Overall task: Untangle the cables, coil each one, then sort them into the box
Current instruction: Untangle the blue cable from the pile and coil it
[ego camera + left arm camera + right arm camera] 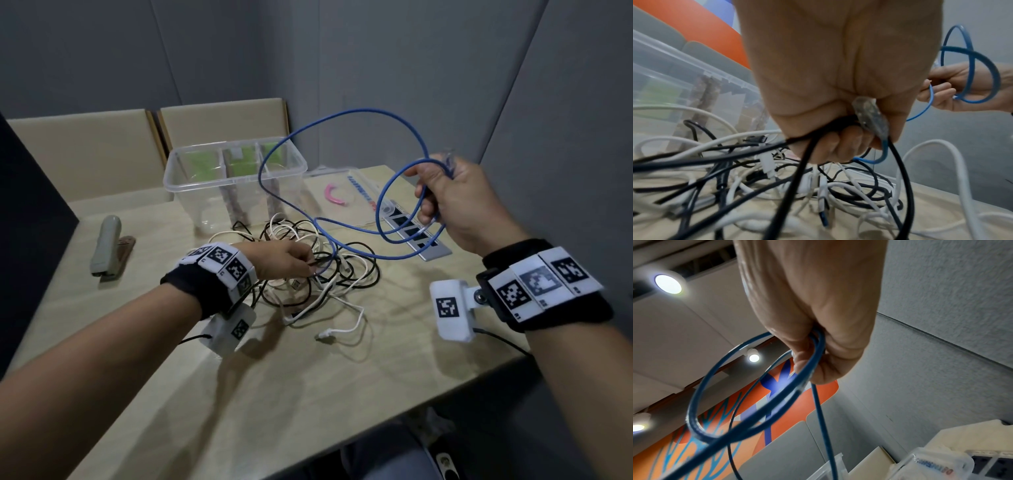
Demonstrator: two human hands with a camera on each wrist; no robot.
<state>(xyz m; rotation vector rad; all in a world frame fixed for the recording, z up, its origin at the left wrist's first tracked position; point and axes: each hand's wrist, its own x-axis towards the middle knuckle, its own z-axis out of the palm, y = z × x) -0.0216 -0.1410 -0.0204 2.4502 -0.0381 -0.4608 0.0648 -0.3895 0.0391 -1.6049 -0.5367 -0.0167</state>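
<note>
A blue cable (342,118) loops through the air above the table. My right hand (445,198) is raised at the right and grips several of its loops (756,410). The cable's other end runs down into a tangle of black and white cables (308,274) on the table. There my left hand (291,262) pinches the blue cable's clear plug (869,116) together with a black cable (801,162). The clear plastic box (236,171) with dividers stands behind the tangle.
The box's clear lid (346,192) with a pink clip (334,197) lies right of the box. A power strip (414,233) lies under the blue loops. A grey stapler (106,246) sits at the left. Grey walls enclose the table.
</note>
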